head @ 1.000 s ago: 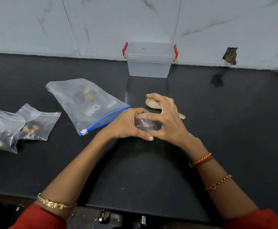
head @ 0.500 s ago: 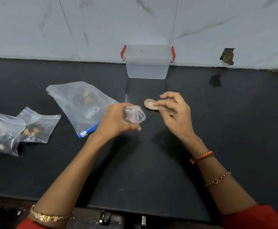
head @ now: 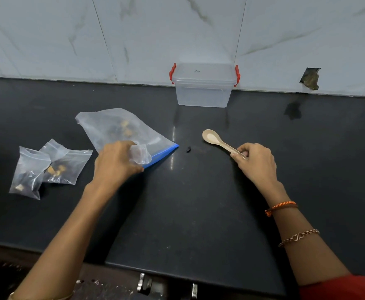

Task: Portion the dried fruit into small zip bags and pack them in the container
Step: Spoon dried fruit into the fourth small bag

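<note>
A person in red sleeves is working at a black stone counter point(head: 198, 213) backed by white marbled wall tiles. The left hand point(head: 116, 163) is reaching forward from the lower left, wrist slightly bent, fingers curled around a small crumpled clear plastic zip bag point(head: 141, 155) and holding it over the near edge of a large clear zip bag with a blue slider strip point(head: 120, 128). The large bag is lying flat on the counter, a few pale and dark pieces of dried fruit point(head: 125, 128) showing through it. The right hand point(head: 256, 162) is reaching in from the lower right, knuckles up, fingers and thumb pinching the end of the handle of a cream-coloured plastic spoon point(head: 214, 139). The spoon's bowl is pointing away to the upper left and looks empty; whether it is touching the counter cannot be told. An orange thread band and a copper-coloured chain are circling the right wrist. Between the large bag and the spoon, a single small dark piece of fruit point(head: 188, 149) is lying on the counter. To the far left, two small filled clear zip bags point(head: 47, 169) are resting on the counter, overlapping. At the back, against the wall, a translucent rectangular plastic container with red side clips point(head: 204, 87) is standing with its lid on, well apart from both hands.
</note>
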Available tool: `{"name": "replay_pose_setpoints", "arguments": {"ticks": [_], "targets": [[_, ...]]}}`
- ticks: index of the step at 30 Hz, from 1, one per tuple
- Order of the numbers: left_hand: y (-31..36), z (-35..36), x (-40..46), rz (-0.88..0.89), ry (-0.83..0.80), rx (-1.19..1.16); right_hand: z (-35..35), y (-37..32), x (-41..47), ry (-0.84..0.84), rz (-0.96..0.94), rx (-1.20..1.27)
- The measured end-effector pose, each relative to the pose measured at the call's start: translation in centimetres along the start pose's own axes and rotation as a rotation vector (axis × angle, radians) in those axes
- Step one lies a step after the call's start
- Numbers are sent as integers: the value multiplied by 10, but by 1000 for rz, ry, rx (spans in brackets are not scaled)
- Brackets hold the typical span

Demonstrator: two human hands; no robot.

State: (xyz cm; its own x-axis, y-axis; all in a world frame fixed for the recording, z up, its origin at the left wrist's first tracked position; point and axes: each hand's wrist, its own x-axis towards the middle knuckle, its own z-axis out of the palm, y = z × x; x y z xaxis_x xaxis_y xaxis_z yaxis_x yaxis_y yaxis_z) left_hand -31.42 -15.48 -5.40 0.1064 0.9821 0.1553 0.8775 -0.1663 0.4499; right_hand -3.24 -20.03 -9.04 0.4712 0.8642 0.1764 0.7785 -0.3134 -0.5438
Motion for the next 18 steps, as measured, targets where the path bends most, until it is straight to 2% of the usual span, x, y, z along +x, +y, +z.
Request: {"name": "replay_pose_setpoints", "arguments": {"ticks": [3, 7, 9, 11, 14, 18], "targets": [[1, 2, -2, 15, 66, 39, 0, -1, -1, -25, 52, 63], [4, -2, -3, 11, 169, -115, -2, -6, 1, 57, 18, 310], [5, -6, -2, -6, 241, -225, -6, -17, -5, 115, -130, 415], [5, -10, 0, -51, 262, -355, -6, -33, -15, 151, -354, 416], [6, -15, 3, -87, 272, -473, 10, -58, -32, 187, -624, 181], [1, -17, 7, -74, 255, -562, 33, -92, -37, 196, -748, 58]]}}
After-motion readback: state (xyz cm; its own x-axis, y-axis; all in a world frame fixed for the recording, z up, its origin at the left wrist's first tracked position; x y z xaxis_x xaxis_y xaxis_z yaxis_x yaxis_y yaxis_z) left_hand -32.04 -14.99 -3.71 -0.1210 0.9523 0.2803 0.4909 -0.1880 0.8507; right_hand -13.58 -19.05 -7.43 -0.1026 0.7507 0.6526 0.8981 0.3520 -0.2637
